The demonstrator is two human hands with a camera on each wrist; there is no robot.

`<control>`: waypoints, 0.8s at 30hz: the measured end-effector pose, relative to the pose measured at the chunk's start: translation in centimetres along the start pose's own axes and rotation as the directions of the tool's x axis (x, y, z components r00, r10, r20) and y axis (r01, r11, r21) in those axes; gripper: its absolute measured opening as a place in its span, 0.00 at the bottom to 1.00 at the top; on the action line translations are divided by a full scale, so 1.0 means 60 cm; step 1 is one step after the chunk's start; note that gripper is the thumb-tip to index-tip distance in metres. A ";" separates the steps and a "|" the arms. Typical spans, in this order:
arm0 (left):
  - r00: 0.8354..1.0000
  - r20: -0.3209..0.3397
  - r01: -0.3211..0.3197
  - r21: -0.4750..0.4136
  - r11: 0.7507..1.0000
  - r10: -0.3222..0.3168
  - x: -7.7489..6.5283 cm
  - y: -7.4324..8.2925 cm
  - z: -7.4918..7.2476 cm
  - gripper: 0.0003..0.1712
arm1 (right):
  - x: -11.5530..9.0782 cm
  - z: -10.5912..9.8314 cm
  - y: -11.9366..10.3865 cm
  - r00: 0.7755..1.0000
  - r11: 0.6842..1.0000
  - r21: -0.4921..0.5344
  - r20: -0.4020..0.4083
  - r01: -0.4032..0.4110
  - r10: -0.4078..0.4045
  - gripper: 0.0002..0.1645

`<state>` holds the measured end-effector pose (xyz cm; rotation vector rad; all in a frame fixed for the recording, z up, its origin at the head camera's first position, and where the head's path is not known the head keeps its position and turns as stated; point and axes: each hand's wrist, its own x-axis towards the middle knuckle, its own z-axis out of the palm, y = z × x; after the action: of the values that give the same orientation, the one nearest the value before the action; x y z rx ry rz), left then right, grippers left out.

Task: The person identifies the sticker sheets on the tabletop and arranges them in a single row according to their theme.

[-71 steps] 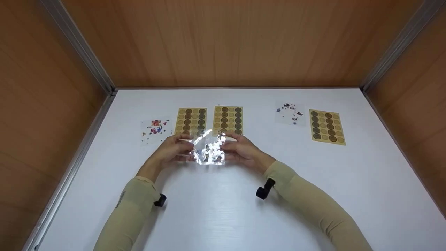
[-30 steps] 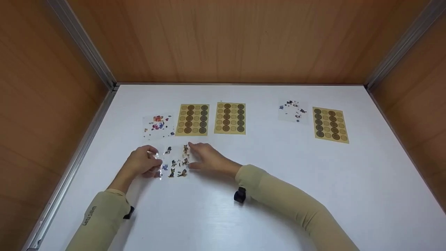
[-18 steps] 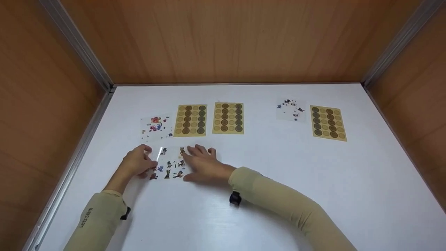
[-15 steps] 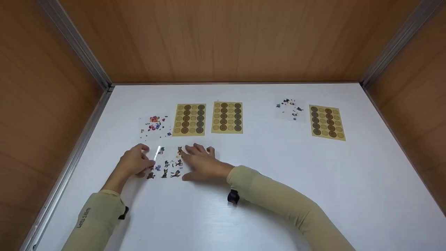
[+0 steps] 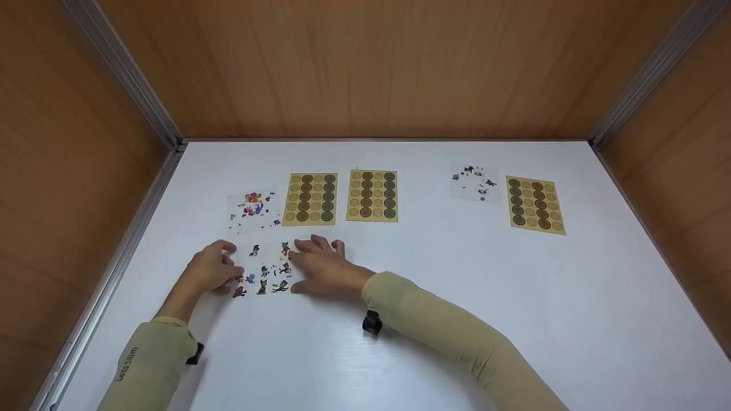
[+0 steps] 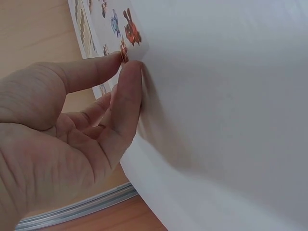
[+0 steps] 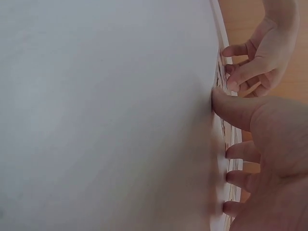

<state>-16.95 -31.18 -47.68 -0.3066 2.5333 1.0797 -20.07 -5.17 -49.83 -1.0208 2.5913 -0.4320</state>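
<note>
A clear sticker sheet (image 5: pixel 267 260) printed with small cartoon animal figures lies on the white table, left of the middle. At its left edge is my left hand (image 5: pixel 211 269); in the left wrist view its thumb and a finger pinch the sheet's corner beside a reddish figure (image 6: pixel 131 30). My right hand (image 5: pixel 326 269) rests at the sheet's right edge with fingers spread, fingertips on the sheet's margin near a figure. Seen from the right wrist, the right thumb (image 7: pixel 233 108) and fingers touch down along the table surface.
Behind the sheet lies another clear sticker sheet (image 5: pixel 254 210) with red and purple figures. Two yellow sheets of round coin-like stickers, a left one (image 5: pixel 310 200) and a middle one (image 5: pixel 372 196), lie beside it. Farther right are a clear sheet (image 5: pixel 474 185) and a third yellow sheet (image 5: pixel 535 204).
The clear sticker sheet, earlier raised between both hands, has come down onto the table and shifted left. My right hand's fingers have spread at its edge; my left still pinches it.
</note>
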 end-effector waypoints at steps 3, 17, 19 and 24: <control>1.000 -0.005 0.001 0.010 1.000 -0.001 -0.001 -0.002 -0.003 0.32 | 0.009 0.001 -0.006 1.000 1.000 -0.018 -0.013 -0.011 0.010 0.45; 0.999 -0.044 -0.003 0.059 0.998 0.005 -0.001 -0.007 -0.013 0.32 | 0.034 0.007 -0.012 0.998 0.999 0.031 -0.069 0.008 -0.006 0.41; 0.999 -0.053 -0.005 0.054 0.999 0.008 -0.001 -0.009 -0.013 0.31 | 0.039 0.009 -0.014 0.997 0.999 0.031 -0.077 0.009 -0.007 0.41; 0.998 -0.059 -0.002 0.034 0.999 0.004 -0.001 -0.013 -0.013 0.30 | 0.044 0.011 -0.020 0.997 1.000 0.018 -0.081 -0.003 0.005 0.40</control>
<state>-16.83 -32.29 -47.64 -0.3301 2.6026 1.0418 -20.96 -7.95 -50.44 -1.0122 2.6551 -0.5040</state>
